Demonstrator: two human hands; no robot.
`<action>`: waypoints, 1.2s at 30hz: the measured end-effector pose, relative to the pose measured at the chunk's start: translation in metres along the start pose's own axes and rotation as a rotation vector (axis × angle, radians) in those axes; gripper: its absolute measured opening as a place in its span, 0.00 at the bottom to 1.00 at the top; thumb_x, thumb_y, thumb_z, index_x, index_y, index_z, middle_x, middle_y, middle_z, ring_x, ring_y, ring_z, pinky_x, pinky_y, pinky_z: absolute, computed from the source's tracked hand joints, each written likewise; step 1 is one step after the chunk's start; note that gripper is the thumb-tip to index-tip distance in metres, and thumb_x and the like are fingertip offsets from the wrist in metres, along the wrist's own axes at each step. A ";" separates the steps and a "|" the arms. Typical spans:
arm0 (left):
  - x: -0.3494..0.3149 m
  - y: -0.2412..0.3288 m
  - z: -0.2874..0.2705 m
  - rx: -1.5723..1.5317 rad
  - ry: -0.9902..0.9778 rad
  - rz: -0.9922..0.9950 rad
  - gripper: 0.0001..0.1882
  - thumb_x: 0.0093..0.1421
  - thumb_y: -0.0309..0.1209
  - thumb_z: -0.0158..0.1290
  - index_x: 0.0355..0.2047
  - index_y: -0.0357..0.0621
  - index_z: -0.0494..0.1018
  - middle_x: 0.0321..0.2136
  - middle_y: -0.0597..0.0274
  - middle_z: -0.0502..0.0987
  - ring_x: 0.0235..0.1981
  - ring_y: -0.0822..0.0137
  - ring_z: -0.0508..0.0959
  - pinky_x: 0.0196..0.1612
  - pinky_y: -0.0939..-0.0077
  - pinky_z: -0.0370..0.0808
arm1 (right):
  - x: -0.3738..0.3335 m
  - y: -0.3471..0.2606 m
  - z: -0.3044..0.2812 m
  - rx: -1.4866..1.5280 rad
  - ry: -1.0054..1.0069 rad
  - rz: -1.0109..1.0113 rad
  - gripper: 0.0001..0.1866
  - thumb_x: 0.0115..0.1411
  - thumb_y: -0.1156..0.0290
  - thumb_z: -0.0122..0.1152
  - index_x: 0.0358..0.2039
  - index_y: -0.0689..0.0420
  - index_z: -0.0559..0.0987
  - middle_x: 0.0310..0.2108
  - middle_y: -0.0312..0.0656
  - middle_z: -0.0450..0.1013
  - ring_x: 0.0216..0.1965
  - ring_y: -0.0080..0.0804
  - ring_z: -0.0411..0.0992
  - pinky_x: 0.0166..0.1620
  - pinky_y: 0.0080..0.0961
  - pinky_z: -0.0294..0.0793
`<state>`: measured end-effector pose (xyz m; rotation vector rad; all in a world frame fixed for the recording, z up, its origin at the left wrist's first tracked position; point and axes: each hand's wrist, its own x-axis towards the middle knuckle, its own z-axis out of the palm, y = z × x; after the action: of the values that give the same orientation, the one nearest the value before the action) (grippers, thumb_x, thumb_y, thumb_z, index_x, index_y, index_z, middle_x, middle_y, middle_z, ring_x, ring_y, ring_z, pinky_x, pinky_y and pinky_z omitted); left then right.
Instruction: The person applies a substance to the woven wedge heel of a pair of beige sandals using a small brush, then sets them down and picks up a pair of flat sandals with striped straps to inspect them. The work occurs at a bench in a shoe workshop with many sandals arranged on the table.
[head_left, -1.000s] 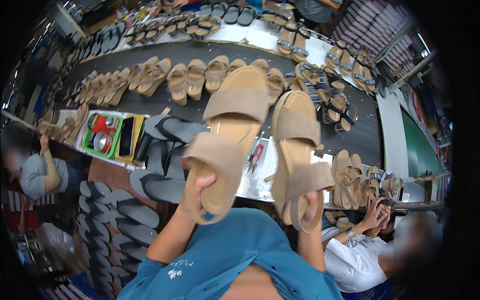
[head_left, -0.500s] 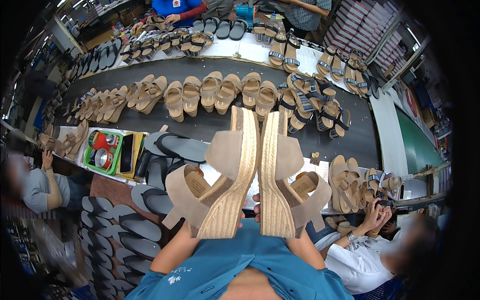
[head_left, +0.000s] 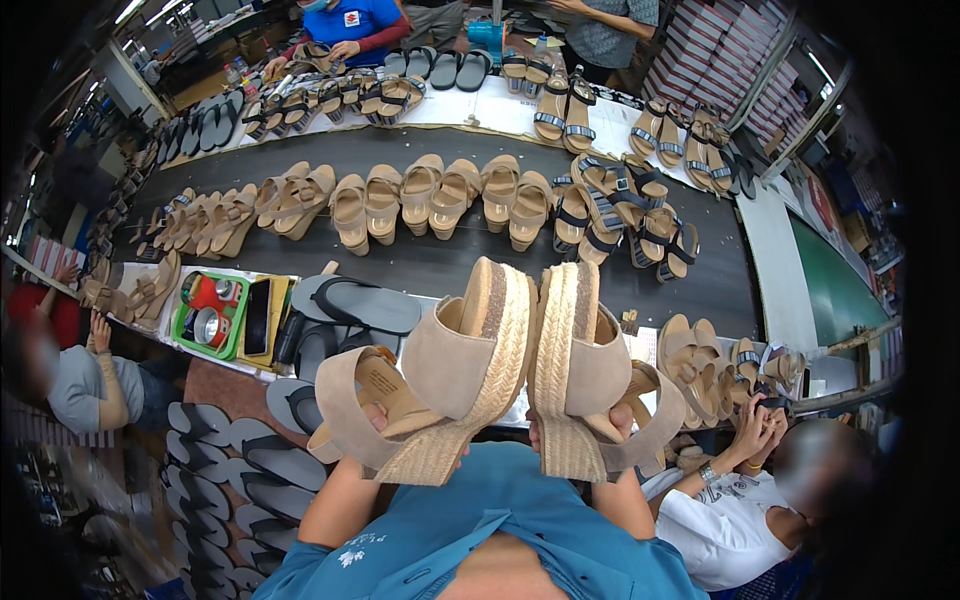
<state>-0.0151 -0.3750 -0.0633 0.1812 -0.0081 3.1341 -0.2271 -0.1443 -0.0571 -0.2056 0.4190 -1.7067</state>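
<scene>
Two taupe wedge sandals with braided rope-like soles are held up side by side in front of my chest, toes pointing away and soles turned inward, nearly touching. My left hand [head_left: 375, 416] is closed round the heel part of the left sandal [head_left: 450, 360], its thumb on the footbed and fingertips by the wedge. In the same way my right hand [head_left: 621, 420] grips the right sandal [head_left: 585, 360]. Most of both hands is hidden behind the sandals. Ankle straps hang toward my wrists.
Across the dark conveyor belt [head_left: 400, 262] runs a row of wedge sandals [head_left: 430, 190]. Grey flip-flops [head_left: 365, 303] and a green tray [head_left: 243, 315] with red containers lie at left. More sandals [head_left: 690, 365] stand at right, beside a seated person [head_left: 740, 510]. Other people work beyond the belt.
Both sandals have come lower and tilted outward, so more of the uppers and footbeds shows. My thumbs now show inside the heels.
</scene>
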 end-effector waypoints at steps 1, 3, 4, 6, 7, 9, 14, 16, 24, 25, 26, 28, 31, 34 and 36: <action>-0.002 0.004 -0.013 0.031 -0.024 -0.010 0.58 0.42 0.49 0.66 0.67 0.32 0.52 0.54 0.18 0.64 0.51 0.26 0.73 0.49 0.33 0.75 | -0.002 0.001 0.001 -0.024 0.041 -0.025 0.55 0.43 0.48 0.67 0.65 0.70 0.58 0.52 0.70 0.65 0.50 0.65 0.71 0.53 0.53 0.77; -0.006 0.009 -0.018 0.150 -0.019 -0.020 0.57 0.43 0.50 0.65 0.66 0.30 0.53 0.53 0.19 0.65 0.50 0.27 0.74 0.48 0.34 0.76 | -0.001 0.002 0.006 0.050 -0.023 -0.066 0.51 0.48 0.49 0.64 0.64 0.70 0.58 0.53 0.69 0.66 0.50 0.64 0.71 0.52 0.53 0.78; -0.007 0.010 -0.014 0.239 0.008 -0.021 0.57 0.44 0.52 0.65 0.65 0.28 0.53 0.52 0.18 0.66 0.49 0.27 0.74 0.47 0.35 0.76 | -0.001 0.005 0.006 0.029 0.001 -0.079 0.48 0.51 0.51 0.63 0.64 0.69 0.59 0.53 0.67 0.66 0.51 0.61 0.71 0.52 0.52 0.78; -0.010 0.009 -0.013 0.209 0.066 -0.021 0.57 0.45 0.57 0.63 0.63 0.24 0.55 0.50 0.18 0.67 0.47 0.27 0.75 0.46 0.38 0.78 | 0.009 0.011 -0.003 -0.067 0.094 -0.084 0.41 0.56 0.55 0.59 0.64 0.68 0.61 0.53 0.61 0.68 0.51 0.55 0.72 0.52 0.47 0.77; -0.011 0.008 -0.017 0.084 0.095 -0.032 0.58 0.46 0.60 0.62 0.62 0.22 0.56 0.49 0.18 0.68 0.46 0.27 0.76 0.45 0.39 0.78 | 0.016 0.015 -0.012 -0.143 0.178 -0.090 0.37 0.58 0.58 0.57 0.63 0.66 0.62 0.53 0.58 0.69 0.52 0.50 0.72 0.53 0.43 0.76; -0.017 0.004 -0.030 0.081 0.085 0.036 0.55 0.52 0.62 0.57 0.61 0.21 0.55 0.50 0.19 0.66 0.47 0.28 0.75 0.45 0.39 0.79 | 0.033 0.024 -0.030 -0.283 0.356 -0.098 0.29 0.64 0.64 0.54 0.63 0.64 0.64 0.54 0.51 0.70 0.52 0.42 0.72 0.54 0.37 0.75; -0.033 -0.001 -0.058 0.155 0.032 0.146 0.34 0.67 0.47 0.46 0.63 0.31 0.58 0.57 0.27 0.62 0.44 0.26 0.74 0.33 0.32 0.80 | 0.066 0.055 -0.057 -0.545 0.547 0.047 0.29 0.68 0.62 0.53 0.65 0.59 0.62 0.56 0.45 0.69 0.55 0.33 0.70 0.58 0.30 0.70; -0.029 -0.007 -0.047 0.098 0.076 0.180 0.35 0.67 0.47 0.46 0.65 0.32 0.56 0.59 0.28 0.60 0.45 0.26 0.74 0.34 0.32 0.80 | 0.068 0.064 -0.075 -0.779 0.575 0.043 0.28 0.69 0.62 0.53 0.65 0.60 0.63 0.55 0.46 0.71 0.54 0.36 0.71 0.57 0.31 0.70; -0.051 0.019 -0.032 0.050 0.173 0.053 0.43 0.61 0.57 0.46 0.68 0.41 0.52 0.65 0.37 0.56 0.54 0.33 0.66 0.45 0.33 0.72 | 0.051 0.001 -0.049 -1.265 0.434 -0.053 0.25 0.72 0.64 0.46 0.65 0.63 0.64 0.57 0.52 0.72 0.61 0.41 0.68 0.61 0.32 0.67; -0.053 0.023 -0.028 0.083 0.166 0.077 0.45 0.60 0.59 0.46 0.69 0.42 0.52 0.65 0.39 0.55 0.56 0.35 0.64 0.48 0.34 0.70 | 0.059 -0.010 -0.016 -1.038 0.391 -0.149 0.33 0.72 0.59 0.47 0.71 0.59 0.53 0.62 0.49 0.66 0.64 0.39 0.64 0.63 0.32 0.64; -0.054 0.028 -0.021 0.122 0.157 0.117 0.47 0.59 0.61 0.47 0.69 0.43 0.51 0.66 0.42 0.55 0.58 0.37 0.62 0.51 0.34 0.67 | 0.062 -0.018 0.007 -0.647 0.228 -0.140 0.37 0.71 0.55 0.50 0.72 0.57 0.48 0.64 0.49 0.63 0.65 0.38 0.62 0.65 0.34 0.62; -0.044 0.039 -0.007 0.205 0.126 0.241 0.51 0.56 0.65 0.47 0.69 0.45 0.50 0.67 0.46 0.54 0.62 0.40 0.59 0.56 0.36 0.63 | 0.072 -0.017 0.024 -0.777 0.130 -0.227 0.36 0.70 0.54 0.52 0.70 0.56 0.51 0.64 0.49 0.62 0.63 0.37 0.63 0.65 0.35 0.62; -0.017 0.037 0.015 0.326 0.103 0.436 0.56 0.52 0.72 0.48 0.70 0.47 0.49 0.69 0.52 0.52 0.67 0.46 0.53 0.63 0.38 0.57 | 0.081 0.000 0.035 -0.602 0.160 -0.348 0.31 0.69 0.56 0.54 0.66 0.55 0.57 0.61 0.48 0.64 0.61 0.34 0.64 0.64 0.32 0.63; 0.023 0.013 0.014 0.826 0.141 0.575 0.56 0.53 0.71 0.51 0.70 0.47 0.51 0.69 0.57 0.53 0.70 0.51 0.53 0.68 0.45 0.56 | 0.085 0.033 0.042 -0.563 0.253 -0.387 0.28 0.69 0.58 0.55 0.63 0.56 0.60 0.57 0.46 0.67 0.57 0.32 0.66 0.62 0.30 0.64; 0.049 -0.019 0.004 0.996 0.513 0.760 0.43 0.62 0.56 0.54 0.67 0.42 0.56 0.66 0.57 0.60 0.67 0.57 0.60 0.68 0.57 0.60 | 0.084 0.047 0.055 -0.737 0.293 -0.294 0.23 0.68 0.60 0.58 0.58 0.58 0.67 0.52 0.45 0.70 0.54 0.30 0.68 0.58 0.28 0.66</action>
<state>-0.0638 -0.3560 -0.0539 -0.8127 1.8491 3.3516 -0.1791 -0.2409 -0.0335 -0.5743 1.2850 -1.8059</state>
